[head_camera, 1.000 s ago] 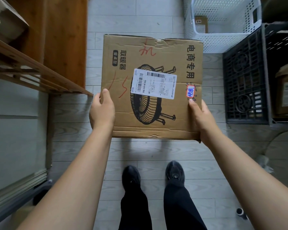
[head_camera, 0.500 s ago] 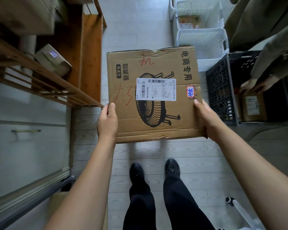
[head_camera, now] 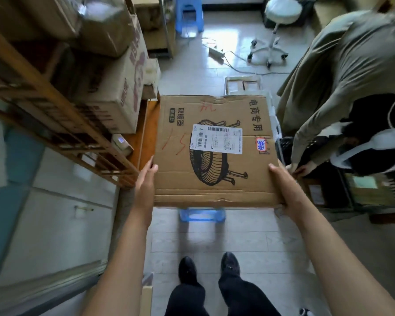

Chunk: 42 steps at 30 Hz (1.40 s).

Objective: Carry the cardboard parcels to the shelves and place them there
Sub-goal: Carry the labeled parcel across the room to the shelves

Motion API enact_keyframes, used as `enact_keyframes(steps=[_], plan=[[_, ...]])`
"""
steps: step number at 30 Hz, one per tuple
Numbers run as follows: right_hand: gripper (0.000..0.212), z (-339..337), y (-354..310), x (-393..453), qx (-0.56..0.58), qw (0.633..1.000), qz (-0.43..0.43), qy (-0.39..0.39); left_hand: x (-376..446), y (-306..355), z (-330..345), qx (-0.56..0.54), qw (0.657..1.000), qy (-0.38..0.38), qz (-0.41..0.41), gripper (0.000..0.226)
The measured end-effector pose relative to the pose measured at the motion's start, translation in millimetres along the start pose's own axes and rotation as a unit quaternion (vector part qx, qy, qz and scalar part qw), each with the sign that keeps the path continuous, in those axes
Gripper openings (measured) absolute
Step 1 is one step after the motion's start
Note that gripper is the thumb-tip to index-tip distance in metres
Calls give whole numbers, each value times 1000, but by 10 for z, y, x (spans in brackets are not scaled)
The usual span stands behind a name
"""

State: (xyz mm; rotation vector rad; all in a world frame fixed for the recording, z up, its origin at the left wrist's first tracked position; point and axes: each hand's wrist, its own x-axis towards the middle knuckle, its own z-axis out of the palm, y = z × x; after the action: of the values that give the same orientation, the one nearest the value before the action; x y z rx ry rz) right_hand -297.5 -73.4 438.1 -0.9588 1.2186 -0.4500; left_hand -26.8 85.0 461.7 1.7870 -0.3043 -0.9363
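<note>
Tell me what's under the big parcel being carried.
Under the cardboard parcel, held by the left hand and right hand, a blue stool shows at its near edge on the tiled floor. The rest is covered.

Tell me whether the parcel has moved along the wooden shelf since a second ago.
Yes. The cardboard parcel, held between left hand and right hand, has travelled forward along the wooden shelf, farther down the aisle.
</note>
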Motion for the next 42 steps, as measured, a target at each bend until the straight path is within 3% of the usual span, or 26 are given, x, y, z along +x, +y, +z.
enact_keyframes(steps=[3,8,19,23,31,39,42], plan=[[25,-26,-320,-307,23,999,-24,-27,-225,258,-158,-61,997,-45,2,59],[39,-108,-752,-636,90,991,-65,-77,-633,744,-303,-121,981,-143,58,43],[41,159,-1685,-834,174,966,-141,-128,-626,1586,-393,-245,960,-62,119,40],[41,241,-1824,-791,189,961,-155,-129,-537,1681,-445,-235,955,-86,160,27],[49,327,-2009,-485,190,959,-184,-103,-63,1776,-382,-239,954,-107,144,40],[46,-33,-2364,298,194,959,-181,-99,678,2044,263,-215,954,-132,162,44],[48,-277,-2642,852,187,962,-167,-110,1047,2194,707,-225,954,-98,172,41]])
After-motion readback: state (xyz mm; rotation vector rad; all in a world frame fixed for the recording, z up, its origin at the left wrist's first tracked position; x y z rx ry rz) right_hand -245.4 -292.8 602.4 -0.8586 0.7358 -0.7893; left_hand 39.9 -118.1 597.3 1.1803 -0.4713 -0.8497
